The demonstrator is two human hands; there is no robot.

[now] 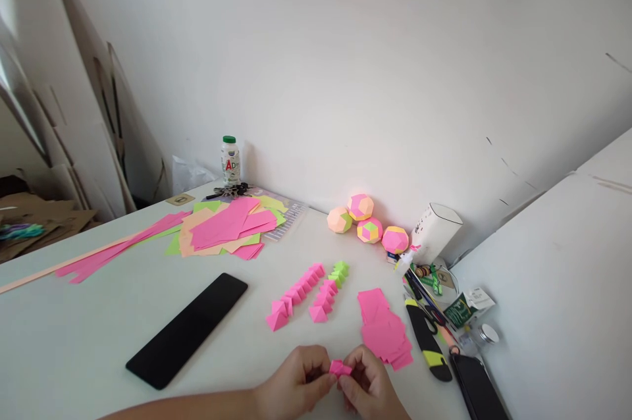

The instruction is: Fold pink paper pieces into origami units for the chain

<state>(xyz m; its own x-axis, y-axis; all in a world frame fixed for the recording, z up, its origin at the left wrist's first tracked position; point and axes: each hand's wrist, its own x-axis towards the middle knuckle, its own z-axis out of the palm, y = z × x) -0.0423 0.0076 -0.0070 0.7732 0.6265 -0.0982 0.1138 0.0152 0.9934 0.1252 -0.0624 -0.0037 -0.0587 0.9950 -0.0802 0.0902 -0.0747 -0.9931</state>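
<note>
Between my two hands, low in the view, is a small folded piece of pink paper (340, 368). My left hand (296, 377) pinches its left side, and my right hand (369, 386) pinches the right side; the fingers partly hide it. Just beyond my hands run two rows of folded paper units: a pink row (296, 295) and a row of pink units (323, 303) ending in green ones (339, 273). To the right of them lies a loose pile of flat pink paper pieces (384, 331).
Several multicoloured paper balls (369, 230) sit against the wall. A black flat slab (187, 331) lies at left, with coloured paper sheets (227, 226) behind it. At right are a yellow-and-black cutter (425, 341), a phone (476, 386) and a white box (434, 232). A bottle (230, 162) stands at the back.
</note>
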